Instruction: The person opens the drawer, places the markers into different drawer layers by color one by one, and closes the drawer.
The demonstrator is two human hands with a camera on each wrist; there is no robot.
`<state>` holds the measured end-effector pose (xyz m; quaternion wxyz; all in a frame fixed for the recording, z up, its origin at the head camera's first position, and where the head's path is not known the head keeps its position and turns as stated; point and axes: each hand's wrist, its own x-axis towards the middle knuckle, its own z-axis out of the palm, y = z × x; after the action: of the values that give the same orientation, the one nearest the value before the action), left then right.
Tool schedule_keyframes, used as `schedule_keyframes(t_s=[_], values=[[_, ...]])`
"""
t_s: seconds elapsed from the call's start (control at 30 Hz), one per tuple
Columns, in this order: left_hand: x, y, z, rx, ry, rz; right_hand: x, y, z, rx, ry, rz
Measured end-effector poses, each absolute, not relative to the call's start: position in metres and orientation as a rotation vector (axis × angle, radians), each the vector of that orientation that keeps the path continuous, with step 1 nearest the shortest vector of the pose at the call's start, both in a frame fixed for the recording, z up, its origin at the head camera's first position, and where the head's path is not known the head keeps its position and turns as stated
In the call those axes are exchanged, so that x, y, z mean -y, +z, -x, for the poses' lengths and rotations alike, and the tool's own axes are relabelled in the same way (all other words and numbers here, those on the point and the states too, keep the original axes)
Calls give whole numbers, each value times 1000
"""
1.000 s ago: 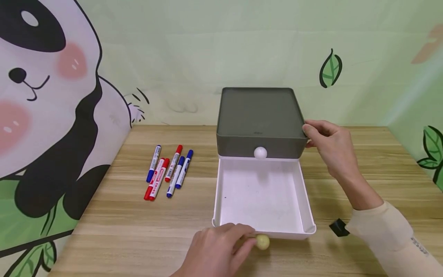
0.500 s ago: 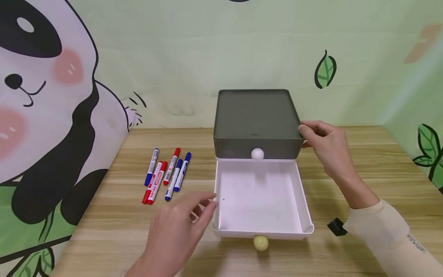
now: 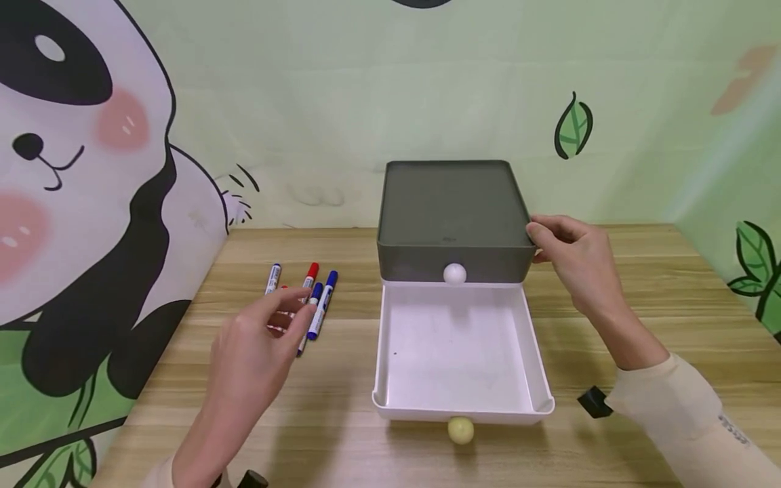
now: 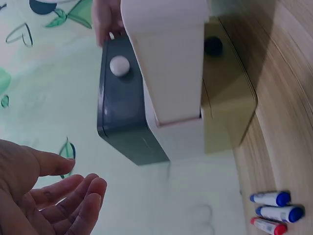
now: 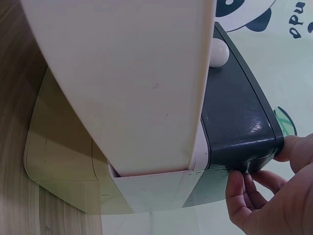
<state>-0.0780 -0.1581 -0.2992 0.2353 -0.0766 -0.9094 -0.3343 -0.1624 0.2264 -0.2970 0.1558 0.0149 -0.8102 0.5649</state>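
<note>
A stacked drawer organizer has a dark grey top section [image 3: 454, 203] with a white knob. Below it, a white drawer [image 3: 457, 352] is pulled far out, its yellowish knob [image 3: 460, 430] at the front. My right hand [image 3: 576, 264] pinches the grey section's right front corner, thumb above and fingers underneath. Over the whiteboard markers [image 3: 323, 305] at the left hovers my left hand [image 3: 253, 352], its fingers relaxed and apart with nothing between them. That hand hides part of the red-capped and blue-capped markers. Contact between it and a marker cannot be made out.
A beige lower section [image 5: 58, 147] of the organizer stands on the wooden table [image 3: 342, 434]. Behind the table rises a pale green wall [image 3: 305, 102] painted with a panda and leaves. A small black block [image 3: 594, 401] shows beside the right sleeve [image 3: 671, 407].
My left hand has let go of the white drawer's front by the knob and moved left and away from me, over the markers. The right hand stays at the organizer's corner.
</note>
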Motion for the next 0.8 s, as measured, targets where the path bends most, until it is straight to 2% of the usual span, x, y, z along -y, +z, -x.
schedule_keyframes(t_s=[0.8], values=[[206,-340,133,2717,-903,-70,-226,-297,163,2329,1623,-37]])
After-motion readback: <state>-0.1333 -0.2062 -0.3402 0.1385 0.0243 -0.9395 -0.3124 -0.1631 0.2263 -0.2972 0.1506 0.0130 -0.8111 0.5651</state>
